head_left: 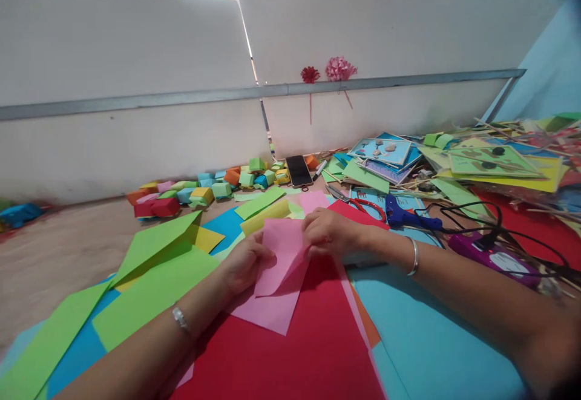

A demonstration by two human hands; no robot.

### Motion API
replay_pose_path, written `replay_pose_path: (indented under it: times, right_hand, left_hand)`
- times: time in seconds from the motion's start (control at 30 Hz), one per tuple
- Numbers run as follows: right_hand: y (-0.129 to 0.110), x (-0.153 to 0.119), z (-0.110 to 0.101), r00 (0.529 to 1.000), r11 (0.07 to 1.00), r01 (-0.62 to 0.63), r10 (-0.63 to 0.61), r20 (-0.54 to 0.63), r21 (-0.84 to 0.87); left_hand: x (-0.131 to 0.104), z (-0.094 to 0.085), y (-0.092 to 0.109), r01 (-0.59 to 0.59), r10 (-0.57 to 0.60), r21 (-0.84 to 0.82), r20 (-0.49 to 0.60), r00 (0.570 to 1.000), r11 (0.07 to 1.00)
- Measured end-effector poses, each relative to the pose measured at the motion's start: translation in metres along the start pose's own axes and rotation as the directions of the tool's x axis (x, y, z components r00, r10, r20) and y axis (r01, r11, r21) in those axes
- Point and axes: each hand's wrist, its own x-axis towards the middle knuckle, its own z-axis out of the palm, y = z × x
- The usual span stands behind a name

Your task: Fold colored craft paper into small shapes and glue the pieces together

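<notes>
A sheet of pink paper (284, 245), partly folded over, is held up between my two hands. My left hand (249, 262) pinches its left edge, thumb on top. At the right edge, my right hand (327, 230) has its fingers closed on the paper. Below it, another pink piece (276, 312) lies over a large red sheet (276, 363). Light blue sheets (422, 327) lie to the right, and green sheets (158, 285) spread out to the left.
Small folded paper blocks (166, 206) line the back left beside a phone (298, 171). Red-handled scissors (363, 205), a blue glue gun (408, 215) and a purple power strip (492, 259) with black cords lie at right. Paper flowers (340, 68) hang on the white panel.
</notes>
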Motion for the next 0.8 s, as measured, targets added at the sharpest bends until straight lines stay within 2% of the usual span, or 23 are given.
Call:
replay_pose_path:
  times: [0.07, 0.17, 0.27, 0.4, 0.57, 0.67, 0.73, 0.8]
  right_hand:
    - [-0.001, 0.001, 0.002, 0.984, 0.991, -0.126, 0.132, -0.123, 0.052]
    - [-0.005, 0.003, 0.006, 0.930, 0.970, -0.203, 0.234, -0.285, 0.135]
    - [-0.013, 0.004, 0.010, 0.910, 0.957, -0.249, 0.285, -0.301, 0.152]
    - [-0.024, 0.005, 0.014, 0.880, 0.951, -0.302, 0.305, -0.363, 0.068]
    - [-0.034, 0.008, 0.013, 0.864, 0.940, -0.329, 0.339, -0.372, 0.092]
    - [-0.037, 0.009, 0.009, 0.841, 0.927, -0.363, 0.370, -0.395, 0.096]
    - [-0.036, 0.010, 0.005, 0.828, 0.894, -0.409, 0.447, -0.340, 0.180]
    - [-0.033, 0.010, 0.001, 0.807, 0.833, -0.475, 0.541, -0.237, 0.284]
  left_hand:
    - [-0.002, 0.003, -0.001, -0.013, 0.013, 0.007, 0.023, 1.000, 1.000]
    - [-0.004, 0.007, -0.003, -0.020, 0.020, 0.003, 0.063, 0.998, 1.000]
    - [-0.005, 0.009, -0.006, -0.028, 0.027, 0.002, 0.103, 0.994, 1.000]
    - [-0.010, 0.008, -0.009, -0.061, 0.047, 0.077, 0.170, 0.984, 0.995]
    - [-0.018, 0.009, -0.012, -0.187, 0.127, 0.367, 0.183, 0.975, 0.911]
    - [-0.017, 0.009, -0.014, -0.227, 0.178, 0.416, 0.153, 0.972, 0.881]
    - [-0.016, 0.008, -0.014, -0.252, 0.213, 0.413, 0.139, 0.967, 0.875]
    - [-0.014, 0.006, -0.013, -0.295, 0.268, 0.400, 0.122, 0.956, 0.868]
